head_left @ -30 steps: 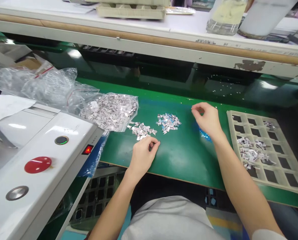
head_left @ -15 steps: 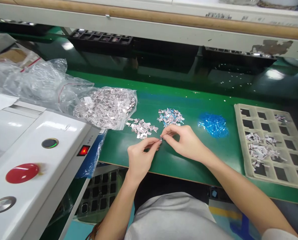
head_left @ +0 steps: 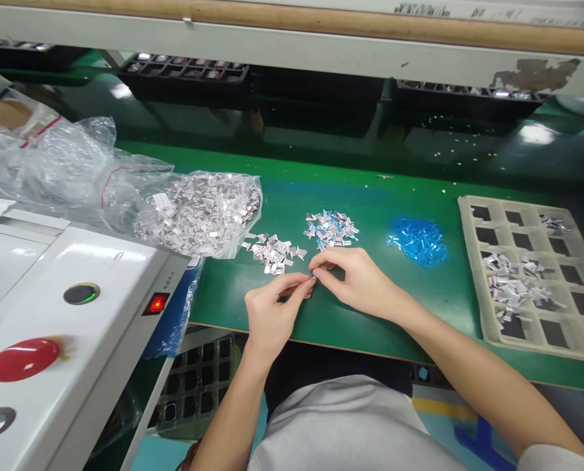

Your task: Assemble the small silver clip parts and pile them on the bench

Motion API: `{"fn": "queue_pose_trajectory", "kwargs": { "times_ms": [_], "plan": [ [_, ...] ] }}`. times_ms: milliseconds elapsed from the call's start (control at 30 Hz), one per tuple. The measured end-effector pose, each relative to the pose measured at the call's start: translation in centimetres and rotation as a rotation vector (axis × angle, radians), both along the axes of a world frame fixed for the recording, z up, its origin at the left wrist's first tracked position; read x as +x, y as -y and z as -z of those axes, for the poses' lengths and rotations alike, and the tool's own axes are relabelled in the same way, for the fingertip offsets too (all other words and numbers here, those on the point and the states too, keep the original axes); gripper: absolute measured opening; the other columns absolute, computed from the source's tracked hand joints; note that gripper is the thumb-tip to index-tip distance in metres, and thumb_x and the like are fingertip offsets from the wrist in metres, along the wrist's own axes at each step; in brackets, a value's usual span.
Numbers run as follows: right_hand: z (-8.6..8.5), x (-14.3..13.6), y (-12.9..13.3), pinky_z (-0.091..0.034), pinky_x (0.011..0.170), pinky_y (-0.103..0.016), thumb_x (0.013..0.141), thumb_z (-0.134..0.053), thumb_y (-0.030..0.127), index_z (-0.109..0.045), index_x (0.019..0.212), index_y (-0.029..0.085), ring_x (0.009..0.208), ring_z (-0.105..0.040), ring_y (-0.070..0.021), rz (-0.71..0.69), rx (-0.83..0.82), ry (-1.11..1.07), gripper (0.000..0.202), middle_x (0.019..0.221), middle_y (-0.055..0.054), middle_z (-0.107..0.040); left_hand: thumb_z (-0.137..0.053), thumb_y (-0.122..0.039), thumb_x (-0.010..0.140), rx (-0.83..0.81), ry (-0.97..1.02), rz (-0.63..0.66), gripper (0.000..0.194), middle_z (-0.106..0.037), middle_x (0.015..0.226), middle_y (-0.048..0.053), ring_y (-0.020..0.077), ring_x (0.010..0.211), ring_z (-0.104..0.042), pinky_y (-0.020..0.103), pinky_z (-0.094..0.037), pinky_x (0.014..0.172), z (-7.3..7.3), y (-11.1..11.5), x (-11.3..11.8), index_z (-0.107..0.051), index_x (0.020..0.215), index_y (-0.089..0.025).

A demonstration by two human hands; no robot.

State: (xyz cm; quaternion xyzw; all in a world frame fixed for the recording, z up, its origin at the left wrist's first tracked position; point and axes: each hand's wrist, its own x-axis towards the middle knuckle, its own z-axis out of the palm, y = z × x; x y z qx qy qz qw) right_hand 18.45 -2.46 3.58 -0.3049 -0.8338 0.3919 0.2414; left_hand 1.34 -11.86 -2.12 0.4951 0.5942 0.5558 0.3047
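Note:
Near the front edge of the green table, my left hand [head_left: 278, 306] pinches a small part [head_left: 313, 277] between thumb and forefinger. My right hand [head_left: 348, 278] meets it there, its thumb and forefinger closed on the same part, which the fingers mostly hide. Just behind my left hand lies a loose pile of small silvery pieces [head_left: 276, 253]. A second pile, of silvery pieces with blue bits [head_left: 331, 229], sits behind my right hand. Farther right is a heap of thin blue strips [head_left: 418, 241].
A clear bag of silvery pieces [head_left: 198, 212] lies left, beside crumpled plastic bags [head_left: 51, 163]. A white machine [head_left: 110, 275] with a red button fills the lower left. At right stands a compartment tray [head_left: 473, 275] holding silvery pieces. A shelf beam [head_left: 292, 46] crosses the back.
The view has shifted slightly, with the machine and bags now farther left. My fingertips have drawn a little closer together around the small part.

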Motion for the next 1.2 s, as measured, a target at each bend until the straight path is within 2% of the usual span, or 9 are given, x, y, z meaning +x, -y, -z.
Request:
{"fn": "queue_pose_trajectory", "kwargs": {
  "times_ms": [200, 333, 467, 600, 767, 900, 1000, 1133, 1200],
  "plan": [
    [0.2, 0.2, -0.2, -0.054, 0.081, -0.031, 0.1, -0.056, 0.01, -0.067, 0.116, 0.022, 0.084, -0.067, -0.0161, -0.062, -0.053, -0.02, 0.023, 0.101, -0.003, -0.073, -0.078, -0.026, 0.095, 0.029, -0.047, 0.056, 0.007, -0.083, 0.089, -0.001, 0.0175, 0.074, -0.081, 0.029, -0.069, 0.076, -0.2, 0.2, -0.2, -0.081, 0.101, -0.022],
    [-0.1, 0.8, -1.4, -0.05, 0.079, -0.032, 0.1, -0.054, 0.011, -0.064, 0.111, 0.023, 0.083, -0.063, -0.0174, 0.065, 0.042, 0.044, 0.019, 0.102, -0.004, -0.073, -0.071, -0.023, 0.1, 0.156, -0.378, 0.027, 0.013, -0.082, 0.101, 0.003, 0.0179, 0.084, -0.077, 0.033, -0.064, 0.085, -0.6, -0.6, -0.8, -0.079, 0.11, -0.023],
    [0.1, 1.4, -3.4, -0.048, 0.077, -0.032, 0.092, -0.064, 0.01, -0.064, 0.096, 0.022, 0.08, -0.063, -0.018, 0.24, 0.051, 0.068, 0.013, 0.091, -0.002, -0.073, -0.06, -0.023, 0.105, 0.162, -0.768, 0.004, 0.027, -0.073, 0.113, 0.012, 0.0274, 0.102, -0.068, 0.044, -0.059, 0.092, -1.1, -2.8, -1.7, -0.073, 0.129, -0.021],
    [0.8, 1.5, -4.7, -0.047, 0.078, -0.033, 0.088, -0.067, 0.008, -0.067, 0.091, 0.022, 0.087, -0.063, -0.0205, 0.283, 0.128, 0.152, 0.014, 0.089, -0.002, -0.073, -0.055, -0.022, 0.105, 0.13, -0.932, 0.041, 0.025, -0.067, 0.107, 0.013, 0.0315, 0.099, -0.061, 0.048, -0.055, 0.088, -1.2, -4.8, -2.2, -0.076, 0.119, -0.02],
    [1.3, 2.9, -6.5, -0.05, 0.09, -0.038, 0.093, -0.067, 0.017, -0.072, 0.1, 0.023, 0.1, -0.063, -0.0245, 0.326, 0.292, 0.162, 0.01, 0.105, -0.006, -0.075, -0.057, -0.023, 0.104, 0.176, -0.876, 0.032, 0.016, -0.066, 0.103, 0.012, 0.0315, 0.099, -0.061, 0.048, -0.054, 0.089, -0.3, -5.2, -2.5, -0.073, 0.106, -0.021],
    [1.6, 6.1, -10.3, -0.053, 0.095, -0.044, 0.096, -0.057, 0.017, -0.075, 0.103, 0.019, 0.104, -0.066, -0.0293, 0.587, 0.415, 0.177, 0.02, 0.11, -0.013, -0.075, -0.06, -0.021, 0.104, 0.196, -0.745, 0.007, 0.008, -0.07, 0.098, 0.007, 0.0278, 0.096, -0.064, 0.044, -0.054, 0.091, 0.1, -4.5, -2.3, -0.067, 0.099, -0.022],
    [2.4, 8.3, -13.3, -0.054, 0.096, -0.048, 0.092, -0.054, 0.015, -0.078, 0.108, 0.015, 0.101, -0.068, -0.0321, 0.709, 0.415, 0.277, 0.029, 0.114, -0.018, -0.076, -0.058, -0.017, 0.104, 0.222, -0.717, 0.009, 0.011, -0.073, 0.094, 0.006, 0.0251, 0.092, -0.067, 0.039, -0.054, 0.086, -0.1, -3.9, -1.9, -0.065, 0.098, -0.022],
    [3.8, 9.3, -15.7, -0.052, 0.103, -0.052, 0.089, -0.054, 0.015, -0.081, 0.111, 0.011, 0.101, -0.07, -0.0345, 0.7, 0.411, 0.392, 0.035, 0.112, -0.021, -0.077, -0.057, -0.017, 0.106, 0.261, -0.662, 0.015, 0.013, -0.076, 0.096, 0.007, 0.0222, 0.092, -0.071, 0.037, -0.057, 0.087, -0.1, -3.7, -1.5, -0.068, 0.102, -0.02],
    [4.1, 9.5, -16.1, -0.053, 0.099, -0.051, 0.088, -0.056, 0.016, -0.082, 0.113, 0.011, 0.099, -0.071, -0.0342, 0.694, 0.423, 0.405, 0.037, 0.112, -0.022, -0.077, -0.055, -0.017, 0.107, 0.252, -0.575, 0.021, 0.015, -0.077, 0.103, 0.008, 0.0203, 0.095, -0.073, 0.034, -0.058, 0.087, -0.1, -3.6, -1.5, -0.07, 0.107, -0.021]
  ]
}}
